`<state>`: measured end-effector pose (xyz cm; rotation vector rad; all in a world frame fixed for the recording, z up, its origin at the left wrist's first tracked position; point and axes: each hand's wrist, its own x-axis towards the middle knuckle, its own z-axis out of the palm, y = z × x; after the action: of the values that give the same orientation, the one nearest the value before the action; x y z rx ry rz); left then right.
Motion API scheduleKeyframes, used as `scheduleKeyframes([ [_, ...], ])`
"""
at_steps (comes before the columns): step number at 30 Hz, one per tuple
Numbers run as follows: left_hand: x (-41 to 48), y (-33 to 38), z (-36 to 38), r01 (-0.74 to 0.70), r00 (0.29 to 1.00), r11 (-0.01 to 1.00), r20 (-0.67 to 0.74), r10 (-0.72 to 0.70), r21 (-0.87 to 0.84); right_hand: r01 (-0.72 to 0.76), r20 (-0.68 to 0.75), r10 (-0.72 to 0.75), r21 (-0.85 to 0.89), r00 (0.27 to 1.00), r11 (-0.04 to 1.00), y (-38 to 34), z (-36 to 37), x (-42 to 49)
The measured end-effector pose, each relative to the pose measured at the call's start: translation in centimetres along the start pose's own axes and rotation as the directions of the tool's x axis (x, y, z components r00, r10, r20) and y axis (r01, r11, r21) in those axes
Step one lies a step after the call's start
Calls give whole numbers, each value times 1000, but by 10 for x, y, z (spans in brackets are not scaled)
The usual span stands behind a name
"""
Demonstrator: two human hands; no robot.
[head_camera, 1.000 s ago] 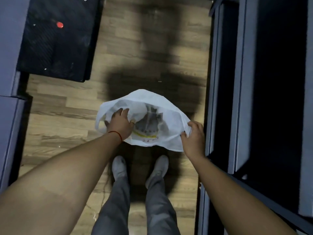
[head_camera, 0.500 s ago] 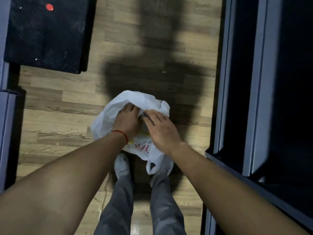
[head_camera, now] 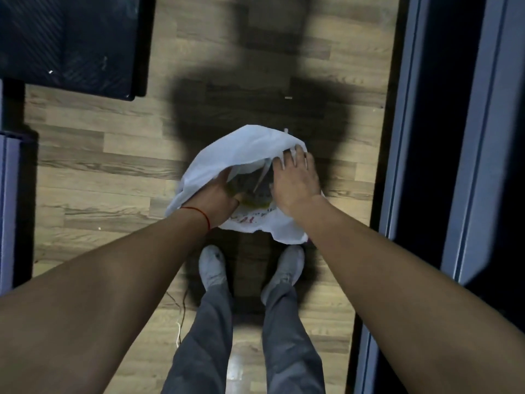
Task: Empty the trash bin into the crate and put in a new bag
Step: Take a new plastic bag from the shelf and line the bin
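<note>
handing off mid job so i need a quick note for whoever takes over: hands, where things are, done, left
Left hand grips the left rim of the white plastic bag with red print, fingers inside its mouth.
Right hand lies on the bag's right rim, fingers spread; thumb hidden, grip unclear.
Bag is held open over the wooden plank floor, ahead of the grey shoes.
Bin and crate: none recognisable in view.
Done: cannot tell. Left: probably fit this bag into the bin.
</note>
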<state>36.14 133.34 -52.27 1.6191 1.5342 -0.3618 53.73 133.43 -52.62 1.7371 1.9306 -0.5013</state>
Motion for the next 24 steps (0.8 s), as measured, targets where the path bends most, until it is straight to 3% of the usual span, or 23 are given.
scheduleKeyframes([
  [4,-11,-28,15,-11,1000,1000,-28,11,-12,48,119,-40,-69,992,996,-13,16,1],
  [9,-36,-36,22,-25,997,998,-70,20,-65,61,154,-57,-24,987,998,-18,25,-16],
  [14,-43,-45,39,106,994,988,9,-106,-113,80,95,-83,37,992,996,-16,32,-21],
  [18,-23,-49,48,100,995,984,37,-96,-145,89,57,-93,81,994,993,-11,43,-1],
  [21,6,-55,51,12,997,1000,-78,-14,-22,83,25,-87,115,996,990,-4,58,20],
  [24,32,-58,51,-32,995,986,-84,46,165,80,-7,-80,96,997,992,3,74,42],
])
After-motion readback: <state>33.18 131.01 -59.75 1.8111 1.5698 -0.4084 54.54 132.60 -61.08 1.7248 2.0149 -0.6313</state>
